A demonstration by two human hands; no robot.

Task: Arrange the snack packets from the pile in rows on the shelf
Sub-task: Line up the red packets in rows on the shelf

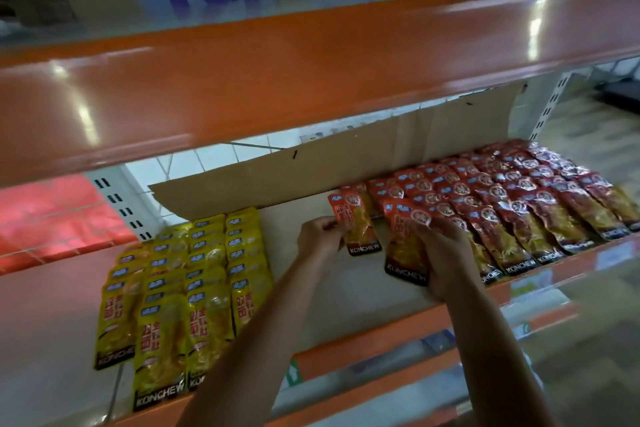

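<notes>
- Head view, biggest first: shelf (pixel 363 305) looks well past half stocked, going by how much of it is covered.
- Card (pixel 346 163) stands along the back of the shelf, behind the rows.
- Red rows (pixel 519 198) fill the right part, front edge to back, pkts overlapped like tiles. That block looks finished to me.
- Yellow rows (pixel 194 274): four of them at the left, tidy, front to back. They also look done.
- Bare strip of shelf btw yellow and red is what's left to fill, prob. w/ more red.
- Red stack (pixel 407 250) sits at the left end of the red rows, near the front edge. I can't tell how many pkts are in it.
- R hand (pixel 446 253) has its fingers curled over the red stack and grips it.
- L hand (pixel 320 236) pinches one red pkt (pixel 356 225) by its left side.
- The red pkt is just left of the stack, over the bare strip, at the start of a new row. Can't tell if it touches the shelf.
- Pile isn't in shot, so no way to say how many pkts are left.
</notes>
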